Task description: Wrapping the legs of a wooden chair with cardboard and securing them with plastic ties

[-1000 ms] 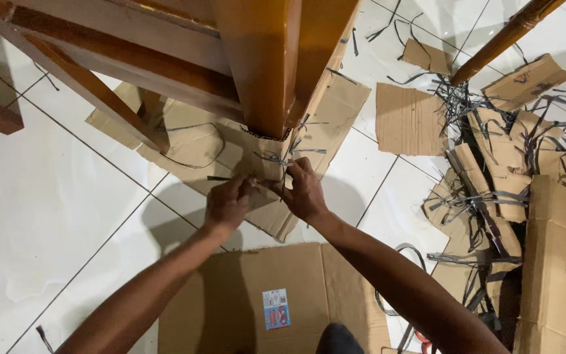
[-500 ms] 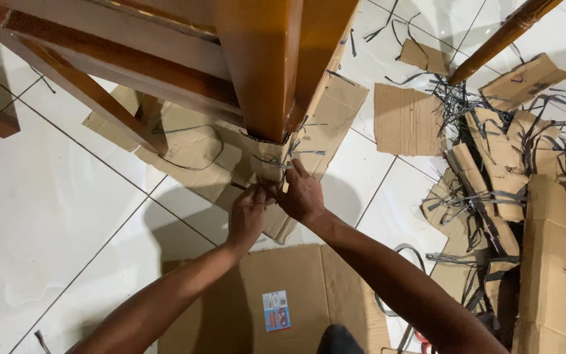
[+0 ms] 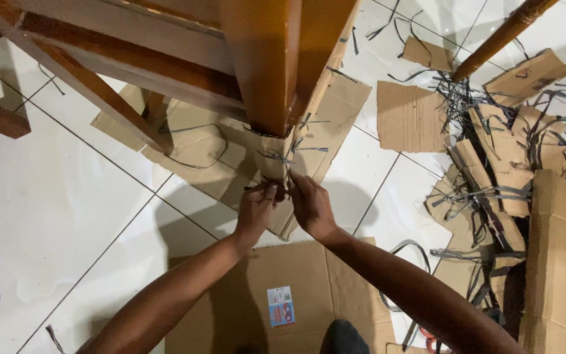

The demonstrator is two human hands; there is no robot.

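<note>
A brown wooden furniture leg (image 3: 263,59) stands in front of me, its lower end wrapped in cardboard (image 3: 271,154) with black plastic straps (image 3: 296,151) around it. My left hand (image 3: 257,210) and my right hand (image 3: 310,204) meet just below the wrapped end. The fingers of both pinch a black strap (image 3: 275,189) at the bottom of the cardboard wrap. What lies between the fingertips is partly hidden.
More wooden rails and legs (image 3: 93,92) cross the upper left, another leg (image 3: 499,36) the upper right. Flat cardboard sheets (image 3: 411,115) lie on the white tiled floor (image 3: 47,216). A heap of cardboard scraps and black straps (image 3: 492,177) fills the right. A cardboard sheet (image 3: 296,282) lies under my arms.
Both hands have moved slightly right and closer together, from beside the cardboard wrap to just under it. The furniture and scraps have not moved.
</note>
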